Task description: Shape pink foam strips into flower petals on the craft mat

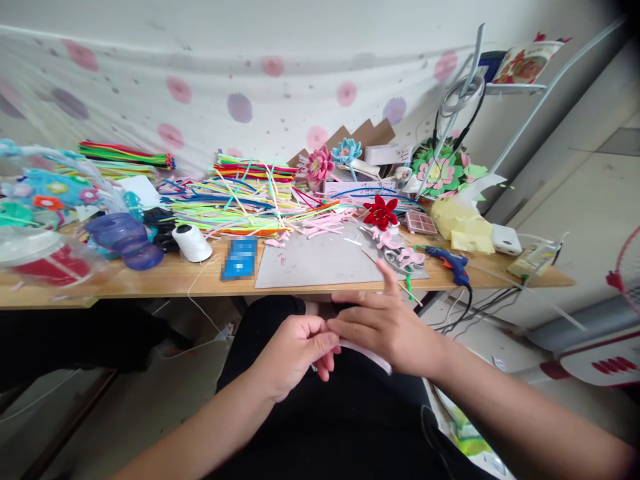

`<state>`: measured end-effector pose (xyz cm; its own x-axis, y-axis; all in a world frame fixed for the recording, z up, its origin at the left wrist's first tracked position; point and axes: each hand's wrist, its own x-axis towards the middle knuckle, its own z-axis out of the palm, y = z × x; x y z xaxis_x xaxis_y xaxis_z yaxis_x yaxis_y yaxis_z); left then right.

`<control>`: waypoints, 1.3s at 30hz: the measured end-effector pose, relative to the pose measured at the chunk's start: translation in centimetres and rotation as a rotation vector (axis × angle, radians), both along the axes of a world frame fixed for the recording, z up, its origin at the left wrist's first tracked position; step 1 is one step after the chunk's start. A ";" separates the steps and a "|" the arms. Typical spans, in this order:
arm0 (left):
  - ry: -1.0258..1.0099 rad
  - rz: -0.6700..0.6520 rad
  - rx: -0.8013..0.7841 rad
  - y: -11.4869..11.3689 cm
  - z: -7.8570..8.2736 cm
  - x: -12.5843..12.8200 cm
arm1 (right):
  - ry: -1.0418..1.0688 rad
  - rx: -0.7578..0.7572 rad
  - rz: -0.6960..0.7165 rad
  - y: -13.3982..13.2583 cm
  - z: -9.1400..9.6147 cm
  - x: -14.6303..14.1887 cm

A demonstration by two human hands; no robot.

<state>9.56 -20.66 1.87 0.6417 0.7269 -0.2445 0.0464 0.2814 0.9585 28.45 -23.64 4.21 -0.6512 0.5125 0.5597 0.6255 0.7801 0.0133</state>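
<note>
Over my lap, just below the table's front edge, my left hand (305, 350) is closed in a pinch on one end of a pale pink pipe cleaner (367, 353). My right hand (385, 327) lies across it with fingers stretched out and the index finger raised. Its other fingertips touch the left thumb and fingers. The pipe cleaner's far end shows below my right palm; its middle is partly covered. Beyond my hands a grey mat (320, 257) bears pink pipe cleaner pieces (327, 221). A red pipe-cleaner flower (381, 212) stands at its back right.
Bundles of coloured pipe cleaners (235, 200) cover the table's back. A white thread cone (192, 243) and a blue card (239, 259) lie left of the mat. Rightward are a blue glue gun (450, 261), a yellow bag (460, 220) and cables. A fan (600, 363) stands far right.
</note>
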 end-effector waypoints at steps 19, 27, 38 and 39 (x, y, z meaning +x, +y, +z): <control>-0.038 -0.217 -0.001 -0.3 1.3 -1.5 | 0.257 -0.226 0.316 0.4 0.5 0.0; -0.093 -0.269 -0.087 0.2 1.1 -1.6 | 0.275 -0.201 0.366 1.1 0.9 -0.6; -0.100 -0.231 -0.145 0.6 1.4 -1.8 | -0.050 -0.097 0.286 0.8 3.0 0.0; -0.100 -0.227 -0.157 0.5 1.4 -1.7 | -0.053 -0.099 0.293 0.8 3.2 0.0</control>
